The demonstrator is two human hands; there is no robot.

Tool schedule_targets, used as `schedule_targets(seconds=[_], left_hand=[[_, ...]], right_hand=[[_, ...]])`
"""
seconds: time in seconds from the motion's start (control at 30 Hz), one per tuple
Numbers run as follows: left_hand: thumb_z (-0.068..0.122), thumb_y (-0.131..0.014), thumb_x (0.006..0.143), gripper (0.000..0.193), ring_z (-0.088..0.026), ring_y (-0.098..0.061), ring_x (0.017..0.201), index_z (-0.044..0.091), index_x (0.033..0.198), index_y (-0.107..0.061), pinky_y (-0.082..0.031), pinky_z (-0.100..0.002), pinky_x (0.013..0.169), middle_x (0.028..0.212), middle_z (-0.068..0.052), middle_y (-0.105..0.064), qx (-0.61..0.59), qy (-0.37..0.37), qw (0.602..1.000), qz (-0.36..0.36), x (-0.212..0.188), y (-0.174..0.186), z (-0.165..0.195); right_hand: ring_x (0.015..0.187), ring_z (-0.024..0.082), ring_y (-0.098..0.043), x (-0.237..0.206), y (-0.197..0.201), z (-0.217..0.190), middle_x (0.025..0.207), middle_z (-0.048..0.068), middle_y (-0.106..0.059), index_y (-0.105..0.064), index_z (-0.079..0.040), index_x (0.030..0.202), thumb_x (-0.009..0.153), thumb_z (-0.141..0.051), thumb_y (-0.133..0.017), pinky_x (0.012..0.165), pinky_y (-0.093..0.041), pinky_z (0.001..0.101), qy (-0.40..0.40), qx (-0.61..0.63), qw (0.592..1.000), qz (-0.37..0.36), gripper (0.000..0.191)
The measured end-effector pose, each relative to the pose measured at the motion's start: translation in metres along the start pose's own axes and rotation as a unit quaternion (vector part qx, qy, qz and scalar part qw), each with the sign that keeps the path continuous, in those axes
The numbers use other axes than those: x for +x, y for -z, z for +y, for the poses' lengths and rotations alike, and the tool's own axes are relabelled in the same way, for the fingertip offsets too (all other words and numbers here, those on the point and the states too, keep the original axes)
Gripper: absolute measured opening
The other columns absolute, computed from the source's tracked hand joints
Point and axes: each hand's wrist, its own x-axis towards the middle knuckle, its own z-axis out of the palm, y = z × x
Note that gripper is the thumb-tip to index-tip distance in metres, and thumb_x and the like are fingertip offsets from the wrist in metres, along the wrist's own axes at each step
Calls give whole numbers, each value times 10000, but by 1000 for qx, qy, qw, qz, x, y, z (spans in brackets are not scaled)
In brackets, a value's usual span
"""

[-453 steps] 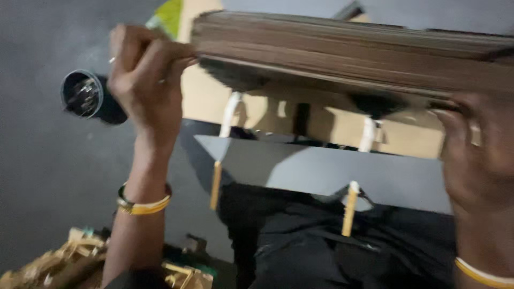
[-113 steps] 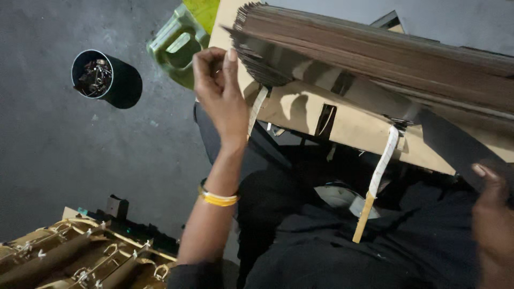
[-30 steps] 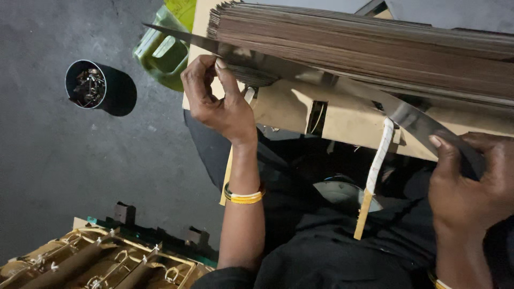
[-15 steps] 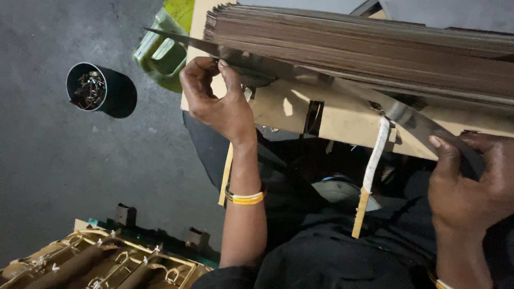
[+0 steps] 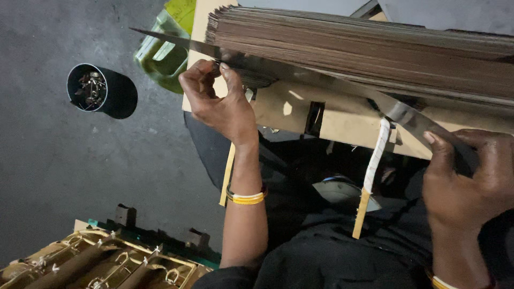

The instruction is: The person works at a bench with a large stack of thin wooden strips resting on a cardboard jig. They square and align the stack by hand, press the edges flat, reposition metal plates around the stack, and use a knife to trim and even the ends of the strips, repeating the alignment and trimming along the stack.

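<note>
Both our hands grip one metal strip [image 5: 332, 88] under the cardboard stack [image 5: 375, 48]: left hand [image 5: 222, 101] pinching, right hand [image 5: 471, 176] clenched.

We have a single view, from a camera worn on the person's head, looking steeply down past the lap to the grey floor [image 5: 69, 160]. It sits close: the left hand [image 5: 222, 104] and right hand [image 5: 471, 176] fill much of the frame beneath the stack of brown sheets [image 5: 364, 48]. With no second camera, we share no overlap.
</note>
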Motion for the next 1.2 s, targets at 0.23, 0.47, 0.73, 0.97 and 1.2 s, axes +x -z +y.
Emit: schedule_targets(seconds=[0.23, 0.47, 0.73, 0.97, 1.2], left_hand=[[-66, -674, 926, 199, -152, -639, 952, 9, 1076, -567, -592, -318, 922, 1017, -60, -623, -4, 8, 1000, 5, -1, 1, 0], [-57, -687, 932, 203, -151, -647, 992, 10, 1080, -567, -591, -313, 950, 1055, -68, -636, -16, 5, 1000, 5, -3, 2, -5], [183, -740, 1011, 245, -178, -625, 1050, 70, 1164, -585, -565, -347, 959, 1120, -60, -626, 16, -15, 1000, 21, 2, 17, 13], [322, -874, 943, 329, -255, -511, 1298, 80, 1121, -739, -422, -408, 1119, 1248, -64, -611, 202, -447, 831, -264, 82, 43, 7], [287, -983, 830, 400, -266, -536, 1063, 44, 949, -689, -491, -515, 985, 1009, -100, -567, 123, -326, 897, -274, 78, 39, -4]], right_hand=[[884, 197, -692, 8, 2, -10, 1012, 112, -695, -645, 1, 1047, 988, -77, -786, 792, -542, 279, 17, -36, 999, 6, 171], [933, 222, -690, 4, 6, 2, 1063, 114, -705, -655, -7, 1084, 998, -112, -772, 812, -536, 309, 36, -51, 998, -5, 179], [978, 219, -675, 13, 17, 15, 1051, 103, -669, -685, -20, 1107, 1052, -58, -695, 870, -539, 310, 41, -43, 996, -70, 67], [957, 247, -652, 64, 28, 40, 1035, 85, -697, -747, -56, 1051, 971, -182, -857, 888, -509, 356, 210, -167, 963, 29, 186], [920, 231, -599, 69, 34, 52, 1007, 74, -679, -784, -56, 1049, 978, -213, -784, 882, -467, 354, 232, -118, 963, 67, 172]])
